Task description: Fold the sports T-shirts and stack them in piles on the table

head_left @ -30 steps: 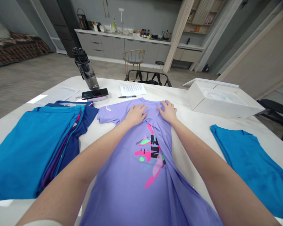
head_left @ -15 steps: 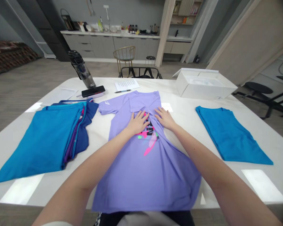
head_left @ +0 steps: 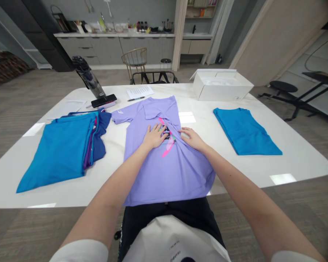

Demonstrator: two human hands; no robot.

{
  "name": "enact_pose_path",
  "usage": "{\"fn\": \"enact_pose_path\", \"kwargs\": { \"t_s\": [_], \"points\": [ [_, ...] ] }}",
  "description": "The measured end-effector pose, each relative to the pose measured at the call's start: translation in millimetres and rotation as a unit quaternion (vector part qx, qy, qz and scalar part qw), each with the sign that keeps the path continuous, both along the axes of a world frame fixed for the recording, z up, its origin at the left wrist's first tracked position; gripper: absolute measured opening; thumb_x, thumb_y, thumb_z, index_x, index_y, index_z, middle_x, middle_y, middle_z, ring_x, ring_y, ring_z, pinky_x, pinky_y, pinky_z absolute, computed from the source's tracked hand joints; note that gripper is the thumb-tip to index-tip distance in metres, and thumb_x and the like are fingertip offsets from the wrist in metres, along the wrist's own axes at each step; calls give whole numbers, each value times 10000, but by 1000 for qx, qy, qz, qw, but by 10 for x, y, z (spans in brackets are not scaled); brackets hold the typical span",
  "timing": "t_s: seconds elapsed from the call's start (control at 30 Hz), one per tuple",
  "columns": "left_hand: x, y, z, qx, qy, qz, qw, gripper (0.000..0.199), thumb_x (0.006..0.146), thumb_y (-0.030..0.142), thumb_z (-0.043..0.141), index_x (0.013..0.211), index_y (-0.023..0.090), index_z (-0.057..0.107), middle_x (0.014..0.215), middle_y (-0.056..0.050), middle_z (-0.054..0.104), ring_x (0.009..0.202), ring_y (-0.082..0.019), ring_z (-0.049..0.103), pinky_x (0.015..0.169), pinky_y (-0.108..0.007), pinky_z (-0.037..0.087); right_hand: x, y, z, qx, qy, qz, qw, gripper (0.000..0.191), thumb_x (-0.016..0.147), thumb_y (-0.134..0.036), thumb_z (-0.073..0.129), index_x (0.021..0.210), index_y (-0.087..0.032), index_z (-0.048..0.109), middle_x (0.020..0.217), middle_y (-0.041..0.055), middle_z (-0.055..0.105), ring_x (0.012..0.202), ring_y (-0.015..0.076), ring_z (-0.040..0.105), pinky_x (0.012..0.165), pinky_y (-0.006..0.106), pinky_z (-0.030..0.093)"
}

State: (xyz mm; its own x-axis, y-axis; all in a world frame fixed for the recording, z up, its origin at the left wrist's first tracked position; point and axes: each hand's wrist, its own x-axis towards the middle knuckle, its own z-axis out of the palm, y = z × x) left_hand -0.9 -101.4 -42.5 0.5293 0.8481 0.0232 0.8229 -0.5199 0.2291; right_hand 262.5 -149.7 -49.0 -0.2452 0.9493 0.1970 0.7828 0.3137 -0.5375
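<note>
A lavender T-shirt (head_left: 164,178) lies front up across the table in front of me, its lower edge reaching the near rim. One sleeve stretches out to the left, while the right side is folded inward with creases running down. My left hand (head_left: 154,137) rests flat on the shirt, fingers spread over the pink, black and green print (head_left: 168,144), partly covering it. At the folded right edge, my right hand (head_left: 192,139) touches the cloth with its fingers apart.
On the left is a stack of folded clothes (head_left: 62,145), blue on top. A folded blue garment (head_left: 246,131) lies right. Behind are a handheld vacuum (head_left: 91,82), a phone (head_left: 104,100), a pen (head_left: 136,98), a printed sheet (head_left: 140,91) and a white box (head_left: 221,87).
Both hands have slid down the shirt a little toward me, the right one along the folded edge. The view has shifted, showing more of my lap.
</note>
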Motion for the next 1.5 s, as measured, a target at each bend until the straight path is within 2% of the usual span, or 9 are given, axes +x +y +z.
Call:
{"fn": "enact_pose_path", "kwargs": {
  "t_s": [0.13,0.27,0.5,0.77,1.0,1.13,1.23,1.37,1.5],
  "points": [
    [22,-33,46,53,-7,-12,998,613,1071,533,310,1608,246,377,1654,-123,405,1527,-308,352,1251,-610,188,99,-289,-45,10,41,21,999,260,956,-322,642,1145,-217,787,1381,139,662,1357,283,566,1194,481,389],
    [127,-198,122,133,-6,-98,986,466,1066,355,413,1509,238,498,1400,-138,621,1292,-270,564,1138,-459,371,144,-580,-55,19,37,18,999,245,962,-333,663,1141,-220,786,1391,142,656,1353,298,570,1191,511,392],
    [469,-646,139,131,-17,-182,974,337,1065,325,455,1323,230,649,1099,-90,677,1072,-244,629,931,-355,468,246,-1023,67,17,-22,-46,999,193,925,-299,720,1078,-200,784,1153,109,712,1113,253,659,1037,390,495],
    [659,-870,221,101,-25,-156,982,346,1028,230,508,1348,212,636,1175,-94,690,1099,-247,652,968,-371,483,487,-1617,200,-54,-133,-198,970,217,930,-401,698,949,-188,732,1004,103,715,959,260,643,808,340,465],
    [810,-1169,292,89,-75,-192,974,358,999,247,562,1348,227,638,1159,-84,686,1099,-242,656,950,-357,508,292,-1831,313,22,41,-157,986,123,915,-331,645,881,-213,648,846,24,712,779,205,648,739,307,449],
    [831,-1420,331,79,-110,-211,968,282,994,235,561,1245,215,687,1108,-78,687,1074,-233,653,932,-349,515,102,-1931,317,56,123,-118,984,157,921,-380,614,933,-226,642,912,20,722,838,209,666,788,313,479],
    [772,-1576,346,66,-136,-196,969,209,1001,223,538,1097,201,723,1056,-77,688,1044,-231,648,919,-351,517,6,-2023,230,72,103,-157,980,217,900,-411,641,1021,-230,640,953,36,709,875,223,658,803,327,487],
    [617,-1717,337,49,-209,-139,967,217,1000,193,512,1109,193,700,1053,-75,683,1009,-221,641,896,-344,524,-93,-2156,119,62,-13,-232,971,267,857,-430,697,1023,-224,660,930,61,681,869,254,640,767,346,463],
    [474,-1879,324,71,-201,-119,970,293,953,119,505,1168,206,684,1103,-84,657,1052,-231,614,922,-355,517,-195,-2275,122,45,-9,-174,984,75,879,-304,623,853,-234,617,848,42,677,834,236,630,751,326,444]
  ]
}}
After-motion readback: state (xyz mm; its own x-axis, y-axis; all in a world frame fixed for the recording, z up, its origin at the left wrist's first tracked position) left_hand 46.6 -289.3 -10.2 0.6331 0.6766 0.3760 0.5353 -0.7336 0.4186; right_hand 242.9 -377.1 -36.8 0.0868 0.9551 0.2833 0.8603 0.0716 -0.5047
